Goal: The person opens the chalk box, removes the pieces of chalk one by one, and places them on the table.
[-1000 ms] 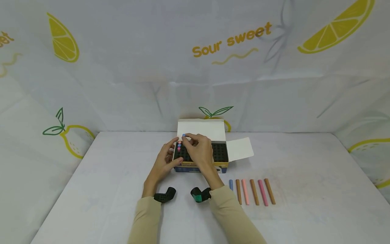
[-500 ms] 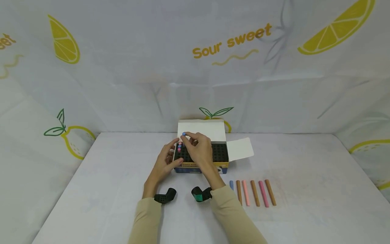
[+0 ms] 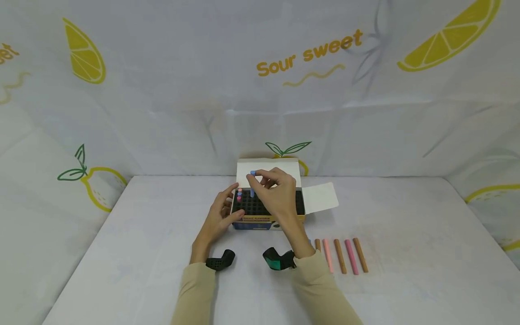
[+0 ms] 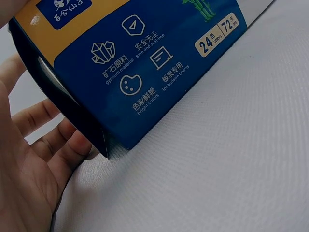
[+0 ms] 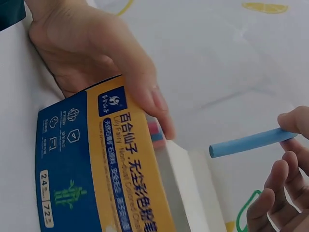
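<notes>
Chalk (image 5: 250, 143) pinched in right hand (image 3: 278, 194) above box (image 3: 255, 224) likely slots best upright; left hand (image 3: 216, 217) grips box's left end.

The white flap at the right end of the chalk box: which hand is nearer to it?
Right. The right hand pinches a blue chalk stick above the box, left of the flap; the left hand holds the box at its opposite end, farther away.

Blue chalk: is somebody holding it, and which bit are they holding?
Yes, the right grip pinches the blue chalk near its upper end; the lower end is free above the box. The left grip holds the box by its left end.
</notes>
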Available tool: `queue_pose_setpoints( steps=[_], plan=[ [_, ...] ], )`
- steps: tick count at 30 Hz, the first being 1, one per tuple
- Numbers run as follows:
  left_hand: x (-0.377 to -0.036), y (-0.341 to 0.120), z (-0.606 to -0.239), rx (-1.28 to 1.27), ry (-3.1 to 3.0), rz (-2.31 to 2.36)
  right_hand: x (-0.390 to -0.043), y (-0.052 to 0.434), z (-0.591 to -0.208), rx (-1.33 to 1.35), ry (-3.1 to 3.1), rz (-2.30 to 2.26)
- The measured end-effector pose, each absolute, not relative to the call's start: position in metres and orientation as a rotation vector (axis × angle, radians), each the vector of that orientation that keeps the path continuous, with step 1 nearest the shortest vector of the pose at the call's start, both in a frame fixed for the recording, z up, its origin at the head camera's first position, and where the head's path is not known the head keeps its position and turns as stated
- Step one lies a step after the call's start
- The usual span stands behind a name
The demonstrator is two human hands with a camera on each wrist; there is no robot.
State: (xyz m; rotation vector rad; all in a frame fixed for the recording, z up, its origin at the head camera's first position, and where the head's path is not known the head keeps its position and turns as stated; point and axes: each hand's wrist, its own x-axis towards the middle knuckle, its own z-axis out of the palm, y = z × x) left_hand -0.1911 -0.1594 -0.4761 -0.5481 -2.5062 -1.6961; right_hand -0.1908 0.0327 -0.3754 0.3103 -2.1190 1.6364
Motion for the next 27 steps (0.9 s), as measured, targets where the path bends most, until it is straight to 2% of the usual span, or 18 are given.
queue_pose_setpoints(
  steps=[27],
  plan=[
    [-0.191, -0.159, -0.474, -0.567, -2.501, -1.675, -0.128, 0.100, -0.358, 0.156, -2.190, 1.549]
  ],
)
